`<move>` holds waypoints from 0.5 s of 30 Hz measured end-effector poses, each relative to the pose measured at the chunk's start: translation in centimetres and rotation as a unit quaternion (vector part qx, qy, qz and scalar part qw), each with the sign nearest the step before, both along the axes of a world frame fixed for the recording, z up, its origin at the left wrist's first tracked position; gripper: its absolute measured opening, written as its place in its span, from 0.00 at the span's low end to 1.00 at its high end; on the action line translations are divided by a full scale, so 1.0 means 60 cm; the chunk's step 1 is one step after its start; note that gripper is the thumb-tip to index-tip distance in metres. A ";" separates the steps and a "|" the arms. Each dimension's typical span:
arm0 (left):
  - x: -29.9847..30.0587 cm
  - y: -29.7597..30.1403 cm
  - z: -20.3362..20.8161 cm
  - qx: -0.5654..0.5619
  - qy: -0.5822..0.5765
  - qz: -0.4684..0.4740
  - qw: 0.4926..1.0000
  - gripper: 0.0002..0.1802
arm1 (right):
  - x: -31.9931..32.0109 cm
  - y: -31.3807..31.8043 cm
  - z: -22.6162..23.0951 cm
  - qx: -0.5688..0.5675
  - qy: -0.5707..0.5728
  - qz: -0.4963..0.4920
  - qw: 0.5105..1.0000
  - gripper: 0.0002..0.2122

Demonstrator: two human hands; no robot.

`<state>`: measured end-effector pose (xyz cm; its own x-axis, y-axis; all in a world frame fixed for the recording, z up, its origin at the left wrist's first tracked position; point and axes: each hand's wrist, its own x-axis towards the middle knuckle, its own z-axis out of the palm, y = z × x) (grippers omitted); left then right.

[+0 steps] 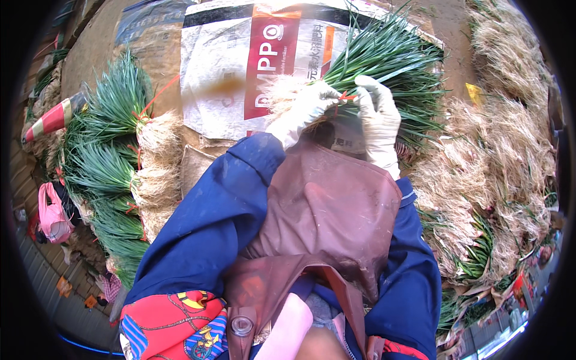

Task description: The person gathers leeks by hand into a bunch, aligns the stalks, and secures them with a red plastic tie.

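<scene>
Tying green-onion bundle (384, 60) at 12 o'clock | left hand (303, 111) grips root end | right hand (378, 117) pinches red tie (346, 96) | next likely: cinch knot | tied bundles (114, 162) at 9 o'clock

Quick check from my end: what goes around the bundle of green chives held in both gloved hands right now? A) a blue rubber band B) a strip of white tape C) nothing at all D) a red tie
D: a thin red tie crosses the chive bundle just above its pale roots, pinched between the left hand and the right hand.

tied green bundles (111, 162), printed sack (240, 66), pink bag (51, 213), root heap (492, 168)
</scene>
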<state>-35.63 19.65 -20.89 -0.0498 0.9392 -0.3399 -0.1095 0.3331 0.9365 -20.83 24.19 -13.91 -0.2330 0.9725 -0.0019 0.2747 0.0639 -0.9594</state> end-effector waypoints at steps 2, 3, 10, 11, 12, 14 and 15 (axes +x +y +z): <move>0.002 -0.002 -0.009 0.004 -0.023 0.011 1.000 0.07 | -0.011 -0.019 -0.007 -0.186 -0.110 -0.001 0.976 0.14; 0.002 -0.005 -0.012 0.009 0.015 0.002 1.000 0.06 | -0.017 -0.027 -0.016 -0.222 -0.102 -0.013 0.970 0.17; -0.002 -0.004 -0.022 -0.032 -0.121 -0.028 0.992 0.08 | -0.041 -0.032 -0.077 -0.265 0.067 -0.034 0.961 0.10; 0.000 -0.005 -0.019 -0.042 -0.124 -0.028 0.991 0.09 | -0.041 -0.028 -0.080 -0.264 0.117 -0.028 0.957 0.09; 0.001 -0.007 -0.015 0.033 -0.009 -0.021 0.999 0.12 | -0.042 -0.025 -0.080 -0.256 0.167 -0.033 0.951 0.09; 0.011 -0.017 -0.004 0.099 0.245 0.000 0.965 0.22 | -0.039 -0.020 -0.079 -0.290 0.137 0.003 0.947 0.08; 0.015 -0.023 0.002 0.108 0.364 -0.001 0.925 0.29 | -0.036 -0.020 -0.078 -0.297 0.126 0.020 0.946 0.08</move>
